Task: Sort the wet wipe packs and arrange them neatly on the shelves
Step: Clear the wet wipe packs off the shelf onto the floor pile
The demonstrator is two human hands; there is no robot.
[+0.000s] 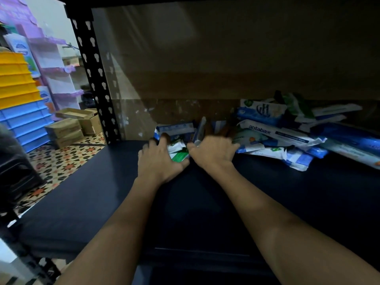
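Both hands reach deep onto a dark shelf [86, 194]. The left hand [158, 161] grips a small green-and-white pack [177, 151]; the right hand [213, 151] lies curled over packs beside it, its grip impossible to tell. To the right, a loose pile of wet wipe packs [298, 132] includes one reading "antabax" [277, 133].
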